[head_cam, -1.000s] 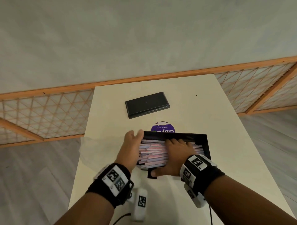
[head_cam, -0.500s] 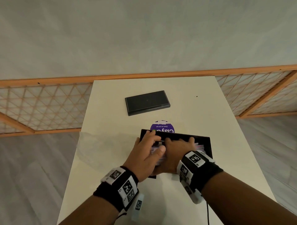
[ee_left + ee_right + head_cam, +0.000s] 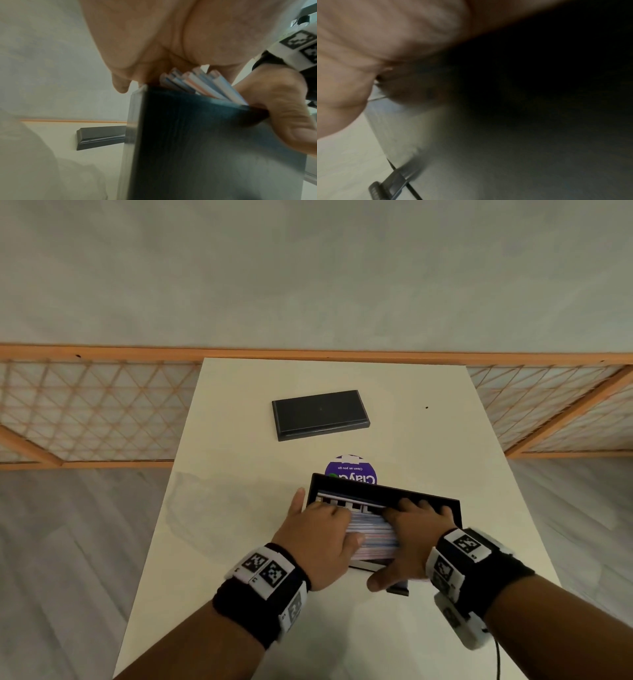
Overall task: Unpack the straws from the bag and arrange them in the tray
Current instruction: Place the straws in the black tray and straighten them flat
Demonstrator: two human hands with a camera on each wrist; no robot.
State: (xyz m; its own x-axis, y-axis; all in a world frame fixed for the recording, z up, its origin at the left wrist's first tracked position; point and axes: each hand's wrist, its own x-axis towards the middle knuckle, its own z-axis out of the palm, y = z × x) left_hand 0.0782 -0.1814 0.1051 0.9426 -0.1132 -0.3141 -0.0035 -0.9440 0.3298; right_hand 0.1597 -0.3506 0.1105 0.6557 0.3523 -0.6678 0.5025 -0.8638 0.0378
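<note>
A black tray (image 3: pixel 383 492) sits near the middle of the table, its near side tipped up, and it holds a stack of pink, white and blue straws (image 3: pixel 373 530). My left hand (image 3: pixel 320 530) lies over the left part of the straws, fingers pressing down on them. The left wrist view shows straw ends (image 3: pixel 202 85) poking above the tray's dark outer wall (image 3: pixel 197 142) under my palm. My right hand (image 3: pixel 412 529) grips the tray, fingers over the straws and thumb under the near wall. The right wrist view is mostly dark and blurred.
A second black tray-like piece (image 3: pixel 320 414) lies upside down further back. A purple round sticker (image 3: pixel 354 469) shows behind the tray. The clear plastic bag (image 3: pixel 209 501) lies flat at the table's left edge. A small dark object (image 3: pixel 399 590) sits by my right thumb.
My left hand slid from over my right hand to the left part of the straws. The right hand keeps its hold on the tray.
</note>
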